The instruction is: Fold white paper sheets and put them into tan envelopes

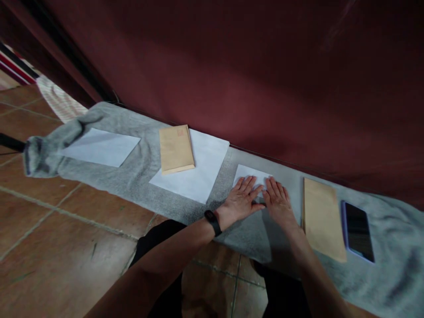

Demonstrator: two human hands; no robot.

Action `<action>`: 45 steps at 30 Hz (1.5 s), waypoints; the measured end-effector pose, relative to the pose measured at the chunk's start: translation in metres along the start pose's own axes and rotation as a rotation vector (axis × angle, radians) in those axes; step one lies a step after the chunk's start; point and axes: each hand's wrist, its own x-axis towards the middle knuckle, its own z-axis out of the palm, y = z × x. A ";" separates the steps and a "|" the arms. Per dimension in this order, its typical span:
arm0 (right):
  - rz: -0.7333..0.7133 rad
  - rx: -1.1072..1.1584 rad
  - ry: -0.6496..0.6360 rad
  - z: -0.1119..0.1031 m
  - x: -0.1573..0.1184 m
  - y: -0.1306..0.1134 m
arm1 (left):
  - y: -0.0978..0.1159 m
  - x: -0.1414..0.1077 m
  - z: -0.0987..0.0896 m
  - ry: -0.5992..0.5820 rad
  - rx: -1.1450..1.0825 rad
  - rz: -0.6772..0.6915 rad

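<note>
My left hand [242, 201] lies flat with fingers stretched out on a small white sheet of paper [253, 172], which looks folded. Beside it my right hand [277, 201] presses on the same paper's right side, palm down and fingers extended. The lower part of the paper is hidden under both hands. To the left, a brown envelope [176, 149] with a small reddish mark rests on a larger white sheet [207, 163]. Right of my right hand lies another brown envelope or stack of envelopes [323, 218].
A grey cloth [149, 132] covers the long, narrow surface. Farther left is a white sheet [102, 146]; at the right lies a phone [358, 230]. A dark red upright panel [232, 79] borders the back edge. Tiled floor [73, 238] shows below.
</note>
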 end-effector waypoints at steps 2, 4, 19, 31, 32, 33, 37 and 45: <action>0.011 0.030 0.002 0.000 -0.001 0.006 | 0.001 0.000 -0.001 -0.002 -0.005 -0.005; 0.021 0.078 0.009 -0.001 -0.001 0.013 | 0.001 0.001 -0.002 -0.008 -0.012 -0.010; 0.009 0.328 -0.021 -0.007 0.002 0.040 | 0.001 0.002 -0.009 -0.045 -0.021 -0.016; 0.013 0.436 -0.044 -0.034 0.020 -0.003 | -0.005 0.003 -0.001 -0.004 -0.053 0.011; -0.007 0.462 -0.070 -0.035 0.022 -0.010 | -0.005 0.003 -0.002 -0.005 -0.052 0.016; -0.021 0.484 -0.092 -0.035 0.024 -0.017 | -0.004 0.003 -0.002 -0.004 -0.051 0.020; 0.008 0.510 -0.099 -0.034 0.031 -0.033 | -0.002 -0.002 -0.003 0.017 -0.056 0.039; 0.099 0.364 -0.100 -0.025 0.048 -0.040 | -0.002 -0.006 -0.001 0.015 -0.049 0.071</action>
